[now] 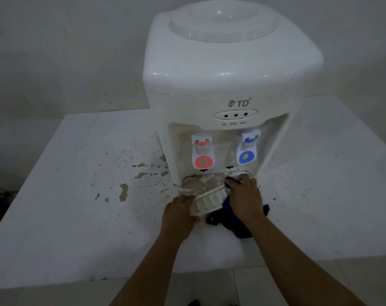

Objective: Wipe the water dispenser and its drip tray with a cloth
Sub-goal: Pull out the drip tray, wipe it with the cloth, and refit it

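The fingers of the right hand (245,196) are curled down over a dark blue cloth (232,214), pressing a fold of it against the far right end of the drip tray (209,200), just at the foot of the water dispenser (227,85). The left hand (179,212) grips the near left end of the tray, its fingertips tucked under the rim as far as the dim light lets one judge, so the white ribbed tray sits tilted with its underside turned toward the viewer. The rest of the cloth trails out beneath the right wrist onto the white table (55,195). Directly behind the tray is the open slot at the dispenser's base, and above it a red tap (203,154) on the left and a blue tap (247,147) on the right. Brownish spill marks (141,173) spread over the table left of the dispenser and around the tray.
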